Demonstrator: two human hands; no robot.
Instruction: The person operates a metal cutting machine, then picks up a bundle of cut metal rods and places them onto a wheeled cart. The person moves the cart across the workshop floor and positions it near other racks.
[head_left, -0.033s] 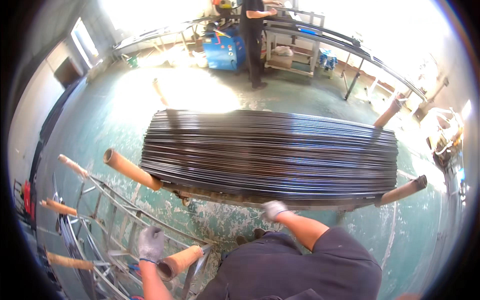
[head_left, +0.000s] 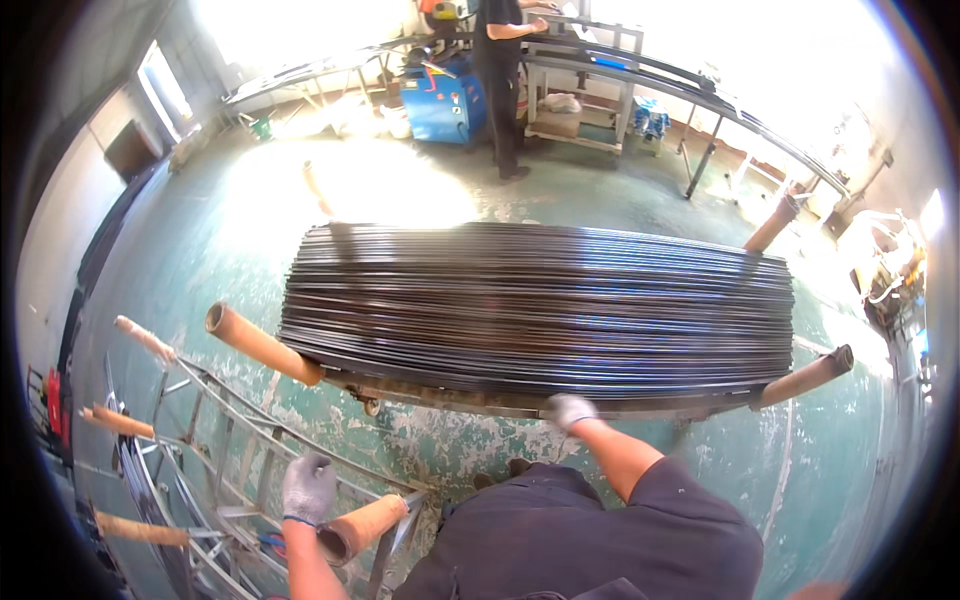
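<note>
A wide stack of long, thin dark metal rods or tubes [head_left: 540, 310] lies crosswise in front of me on a low cart [head_left: 450, 397]. My right hand [head_left: 572, 412], in a grey glove, is at the cart's near edge, just below the stack. Its fingers are blurred, and whether it touches the edge is unclear. Down on the left, my gloved left hand [head_left: 309, 489] has its fingers curled in, with nothing visible in them. It is beside a brown tube-covered post [head_left: 362, 528] of a metal frame rack [head_left: 235, 400].
Brown sleeved posts, among them a left one [head_left: 262, 342] and a right one [head_left: 805, 378], stick out at the cart's corners. Beyond it a person in dark clothes [head_left: 497, 90] stands by a blue machine [head_left: 440, 103] and a long workbench [head_left: 670, 75]. Worn green floor [head_left: 440, 440] surrounds the cart.
My right hand has shifted a little to the right along the cart's near edge. My left hand has moved only very slightly. The rod stack looks the same.
</note>
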